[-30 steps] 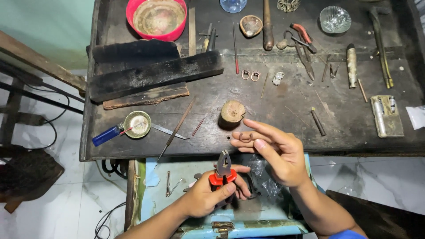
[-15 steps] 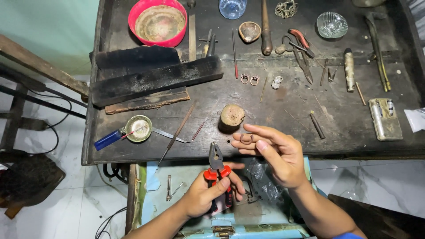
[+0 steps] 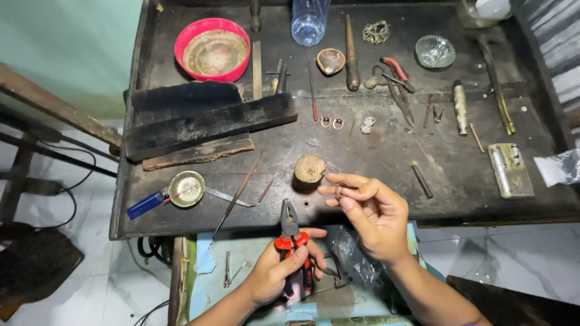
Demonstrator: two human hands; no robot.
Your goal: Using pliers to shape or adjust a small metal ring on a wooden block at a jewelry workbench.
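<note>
From the head camera, the 1 view here, the left hand (image 3: 279, 268) is wrapped around the red grips of a pair of pliers (image 3: 292, 234), fingers clamped on the handles, the nose pointing up and away from the wrist with its jaws together on nothing. Just to the right of that nose, the right hand (image 3: 373, 211) has thumb and forefinger (image 3: 339, 178) pinched on a small wire ring (image 3: 341, 191), the other fingers curled loosely below it; the ring is too small to read in detail. A short round wooden stump (image 3: 310, 168) stands on the dark workbench (image 3: 374, 151) just beyond the pinching fingertips, and 2 small rings (image 3: 331, 122) lie farther off beyond it. To do this step well, I judge the ring should sit out past the fingertips so the nose can bite metal, not skin. The grips probably want a light squeeze, since thin wire likely mars or flattens easily. Both wrists would be steadier braced against the bench edge.
</note>
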